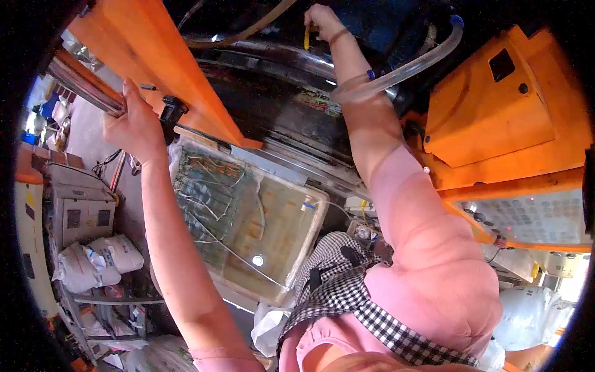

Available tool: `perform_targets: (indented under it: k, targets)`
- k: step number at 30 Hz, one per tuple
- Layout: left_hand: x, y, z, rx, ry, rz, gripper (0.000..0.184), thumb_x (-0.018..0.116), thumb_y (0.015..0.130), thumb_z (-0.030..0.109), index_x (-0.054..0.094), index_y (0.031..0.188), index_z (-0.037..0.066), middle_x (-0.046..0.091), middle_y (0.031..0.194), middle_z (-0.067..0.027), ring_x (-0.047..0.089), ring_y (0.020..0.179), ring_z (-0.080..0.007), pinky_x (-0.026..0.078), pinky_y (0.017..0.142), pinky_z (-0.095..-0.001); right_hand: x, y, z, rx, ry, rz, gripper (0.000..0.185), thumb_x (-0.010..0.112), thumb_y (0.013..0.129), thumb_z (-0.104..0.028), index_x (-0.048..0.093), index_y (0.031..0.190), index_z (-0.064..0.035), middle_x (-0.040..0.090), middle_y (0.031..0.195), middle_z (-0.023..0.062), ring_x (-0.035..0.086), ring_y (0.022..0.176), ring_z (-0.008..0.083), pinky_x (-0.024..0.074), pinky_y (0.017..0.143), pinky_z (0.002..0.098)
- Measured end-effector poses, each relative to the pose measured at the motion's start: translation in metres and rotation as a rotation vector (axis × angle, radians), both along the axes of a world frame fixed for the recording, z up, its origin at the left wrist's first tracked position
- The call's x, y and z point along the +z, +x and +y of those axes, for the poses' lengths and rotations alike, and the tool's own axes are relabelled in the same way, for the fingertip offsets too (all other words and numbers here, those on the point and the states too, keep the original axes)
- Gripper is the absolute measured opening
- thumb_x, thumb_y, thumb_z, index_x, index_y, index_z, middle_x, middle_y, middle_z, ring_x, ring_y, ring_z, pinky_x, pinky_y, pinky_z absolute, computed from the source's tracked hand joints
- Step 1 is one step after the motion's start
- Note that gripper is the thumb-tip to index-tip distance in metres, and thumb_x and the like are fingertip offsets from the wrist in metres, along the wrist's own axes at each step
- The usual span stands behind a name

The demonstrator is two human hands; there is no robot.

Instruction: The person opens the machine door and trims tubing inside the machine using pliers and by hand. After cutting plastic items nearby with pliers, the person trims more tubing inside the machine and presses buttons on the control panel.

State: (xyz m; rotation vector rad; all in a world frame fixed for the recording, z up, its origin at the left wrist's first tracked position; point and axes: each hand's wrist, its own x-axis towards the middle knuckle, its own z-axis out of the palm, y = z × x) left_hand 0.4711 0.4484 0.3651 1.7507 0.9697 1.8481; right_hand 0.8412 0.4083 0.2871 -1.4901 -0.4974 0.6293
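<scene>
My left hand (133, 127) is closed around the end of a shiny brown-and-grey bar (87, 84), beside the slanted orange panel (164, 68) of a machine. A black latch-like fitting (172, 108) sits on that panel near my wrist. Stretched far into the dark machine opening, my right hand (323, 23) is closed on a slim yellow handle (307, 37); the rest of that tool is hidden or too dark to make out. A clear hose (409, 77) with a blue end curves across my right forearm.
Below the opening stands a pale tub (313, 229) with shallow liquid, a green mesh and thin pale strips. An orange control housing (496, 111) with a button panel (527, 214) is at right. White sacks (99, 260) lie on a rack at left; a brown hose (248, 31) hangs above.
</scene>
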Motion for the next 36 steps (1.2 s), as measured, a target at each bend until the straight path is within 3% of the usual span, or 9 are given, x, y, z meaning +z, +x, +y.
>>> perform_targets:
  k: [2,4,5,8,13,15,34,36]
  targets:
    - [-0.001,-0.001,0.000,-0.002,-0.015,0.000,0.030,0.063,0.078,0.018,0.053,0.058,-0.001,0.051,0.047,-0.0035,0.047,0.042,-0.0083,0.034,0.039,-0.0254,-0.004,0.009,0.006,0.017,-0.005,-0.040,0.019,0.044,0.071,-0.014,0.044,0.056,-0.0033,0.040,0.060,0.0135,0.041,0.054,0.0282,0.0343,0.043,0.0420]
    - [-0.002,-0.001,0.000,-0.003,-0.032,0.001,0.028,0.063,0.078,0.017,0.054,0.059,-0.001,0.050,0.047,-0.0035,0.047,0.041,-0.0084,0.034,0.039,-0.0253,-0.009,0.016,0.014,0.095,0.017,-0.321,0.023,0.039,0.076,-0.017,0.045,0.061,-0.0021,0.043,0.061,0.0168,0.044,0.051,0.0301,0.0355,0.041,0.0450]
    - [-0.001,-0.001,-0.001,-0.027,-0.051,-0.016,0.030,0.063,0.078,0.020,0.056,0.059,-0.002,0.052,0.049,-0.0038,0.048,0.043,-0.0094,0.035,0.040,-0.0267,0.002,0.006,0.009,0.098,0.019,-0.320,0.023,0.039,0.076,-0.017,0.045,0.061,-0.0021,0.043,0.061,0.0168,0.044,0.051,0.0301,0.0355,0.041,0.0450]
    - [-0.001,-0.001,-0.001,-0.054,-0.042,-0.037,0.032,0.064,0.079,0.023,0.058,0.060,-0.002,0.054,0.051,-0.0040,0.048,0.045,-0.0105,0.036,0.041,-0.0282,0.044,-0.035,-0.010,0.102,-0.181,-0.107,0.023,0.036,0.079,-0.018,0.046,0.066,-0.0019,0.044,0.062,0.0171,0.046,0.054,0.0295,0.0379,0.042,0.0472]
    - [0.000,0.000,-0.002,-0.046,0.004,-0.021,0.030,0.063,0.079,0.021,0.057,0.062,-0.002,0.054,0.054,-0.0037,0.047,0.047,-0.0107,0.037,0.042,-0.0280,0.028,-0.019,0.011,0.061,-0.063,-0.033,0.023,0.036,0.080,-0.020,0.047,0.068,-0.0025,0.044,0.063,0.0164,0.046,0.054,0.0292,0.0382,0.042,0.0467]
    - [0.003,0.002,-0.005,-0.058,0.008,-0.062,0.026,0.061,0.079,0.015,0.053,0.061,-0.001,0.050,0.049,-0.0017,0.046,0.044,-0.0072,0.034,0.041,-0.0232,0.026,-0.014,0.017,0.048,-0.020,0.005,0.023,0.037,0.080,-0.021,0.047,0.069,-0.0028,0.045,0.064,0.0161,0.046,0.054,0.0291,0.0384,0.043,0.0465]
    - [-0.001,0.000,-0.005,-0.079,-0.086,-0.065,0.025,0.062,0.079,0.015,0.055,0.063,-0.003,0.053,0.054,-0.0030,0.048,0.048,-0.0085,0.036,0.044,-0.0241,0.008,-0.008,0.044,-0.012,0.255,0.306,0.025,0.039,0.083,-0.028,0.049,0.078,-0.0051,0.047,0.067,0.0134,0.046,0.056,0.0282,0.0395,0.045,0.0447]
    - [0.001,0.001,-0.007,-0.047,-0.003,-0.036,0.025,0.062,0.079,0.015,0.055,0.063,-0.003,0.054,0.054,-0.0028,0.048,0.048,-0.0084,0.036,0.044,-0.0241,0.006,-0.007,0.046,-0.016,0.272,0.326,0.026,0.039,0.083,-0.028,0.050,0.079,-0.0053,0.048,0.068,0.0131,0.046,0.056,0.0281,0.0396,0.046,0.0445]
